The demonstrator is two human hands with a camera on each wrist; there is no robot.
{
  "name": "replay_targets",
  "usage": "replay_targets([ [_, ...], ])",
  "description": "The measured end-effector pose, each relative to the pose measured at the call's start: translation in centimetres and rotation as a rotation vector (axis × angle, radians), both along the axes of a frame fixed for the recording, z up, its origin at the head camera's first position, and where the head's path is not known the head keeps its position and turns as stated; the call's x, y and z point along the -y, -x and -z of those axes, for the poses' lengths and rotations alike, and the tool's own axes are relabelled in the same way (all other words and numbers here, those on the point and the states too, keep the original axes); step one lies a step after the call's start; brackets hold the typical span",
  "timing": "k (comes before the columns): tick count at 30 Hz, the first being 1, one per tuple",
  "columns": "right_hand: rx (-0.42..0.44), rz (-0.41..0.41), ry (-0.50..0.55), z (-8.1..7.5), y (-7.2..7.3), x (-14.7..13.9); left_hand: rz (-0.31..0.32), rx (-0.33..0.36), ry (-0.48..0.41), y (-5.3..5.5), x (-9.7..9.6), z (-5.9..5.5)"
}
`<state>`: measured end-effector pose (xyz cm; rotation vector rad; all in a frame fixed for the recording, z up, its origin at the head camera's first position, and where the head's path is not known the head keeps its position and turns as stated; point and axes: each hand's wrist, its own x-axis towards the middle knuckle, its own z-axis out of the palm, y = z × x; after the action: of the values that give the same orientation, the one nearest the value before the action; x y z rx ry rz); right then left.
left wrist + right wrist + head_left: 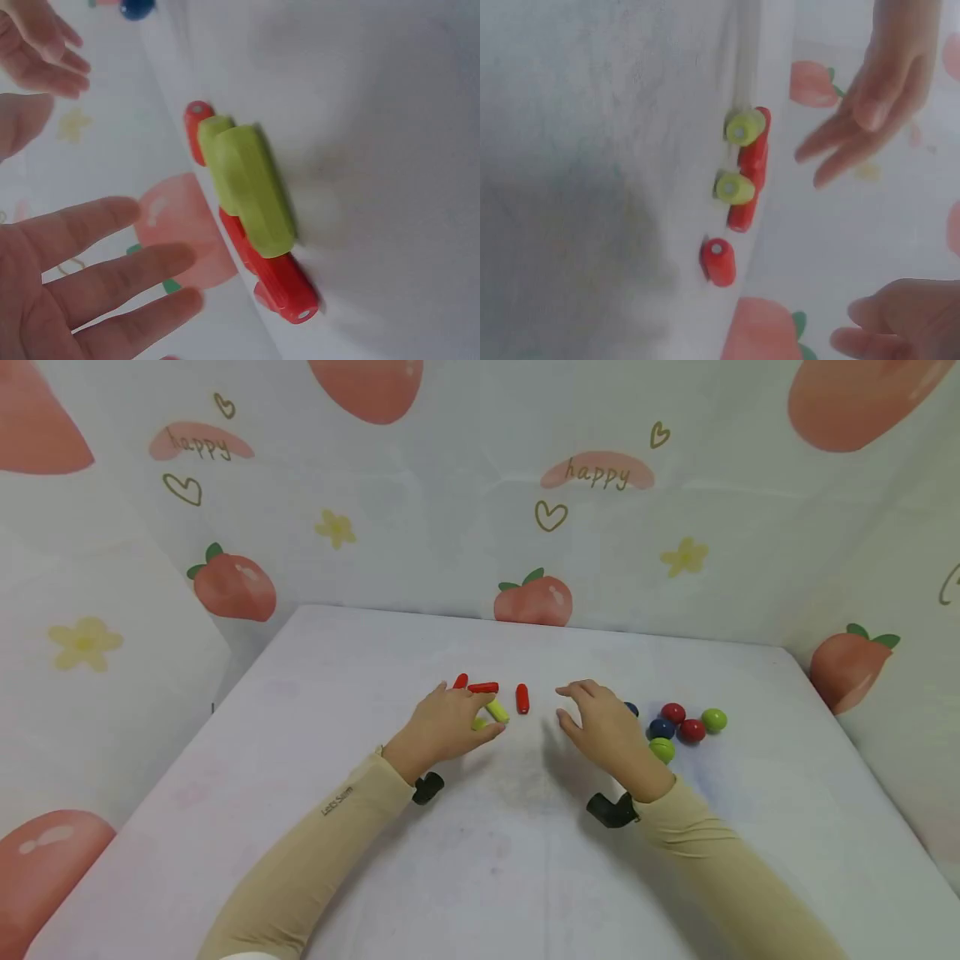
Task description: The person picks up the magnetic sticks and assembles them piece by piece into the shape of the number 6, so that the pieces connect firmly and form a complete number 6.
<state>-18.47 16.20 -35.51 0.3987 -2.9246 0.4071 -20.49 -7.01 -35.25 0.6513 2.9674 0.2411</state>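
Note:
My left hand (pixel 447 724) hovers over a group of small capsule-shaped pieces, its fingers spread and holding nothing. Under and just beyond it lie a yellow-green piece (pixel 497 711), another yellow-green piece (pixel 257 191) partly hidden by the hand in the head view, and red pieces (pixel 483 687). One red piece (pixel 522 699) lies a little apart, between the two hands. To the right, my right hand (pixel 606 727) is held above the table with relaxed fingers and nothing in them. It partly covers a dark blue ball (pixel 632 709) behind it.
Right of the right hand sit several balls: red (pixel 692 731), dark blue (pixel 662 729) and green (pixel 714 720). A white cloth covers the table (pixel 495 860). A printed peach curtain (pixel 450 527) hangs behind the far edge.

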Motion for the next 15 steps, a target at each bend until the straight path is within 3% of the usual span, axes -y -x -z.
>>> replay_targets([
  [3,-0.032,-0.002,0.069,-0.3,-0.2,-1.0,-0.016,0.083,-0.041,-0.2,0.2,-0.7],
  [6,-0.053,-0.001,0.131,-0.7,-0.5,-2.3,-0.043,0.122,-0.098,-0.4,0.8,-1.1],
  [15,-0.092,-0.054,0.329,-1.4,-1.0,-6.6,-0.095,0.079,-0.327,0.0,3.2,-1.5],
])
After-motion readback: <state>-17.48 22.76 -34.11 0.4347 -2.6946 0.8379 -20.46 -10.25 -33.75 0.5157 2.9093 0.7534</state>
